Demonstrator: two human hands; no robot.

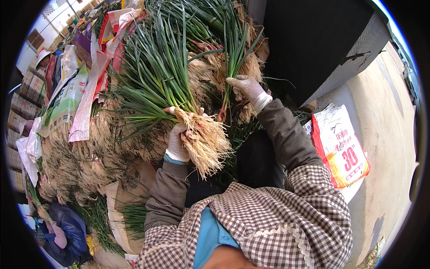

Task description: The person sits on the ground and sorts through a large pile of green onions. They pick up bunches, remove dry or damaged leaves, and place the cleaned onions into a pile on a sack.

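My left hand [178, 143], in a white glove, grips a thick bunch of green onions [168, 77] near the root end. Its pale, stringy roots [206, 144] hang toward me and the long green leaves fan out away from me. To the right, my gloved right hand [247, 90] pinches a thinner sprig of green onion [231, 57] by its stems, with a reddish base [222, 112] below the fingers. The two lots are apart. Behind both hands lies a large heap of green onions [201, 23], roots showing.
More rooted onions [97, 161] are piled at left, partly under printed plastic sacks [72, 94]. A cardboard sheet [134, 181] leans below them. A dark panel [312, 40] stands at upper right. Another printed sack [342, 144] lies on the concrete [383, 111]. Other people [60, 232] are at far left.
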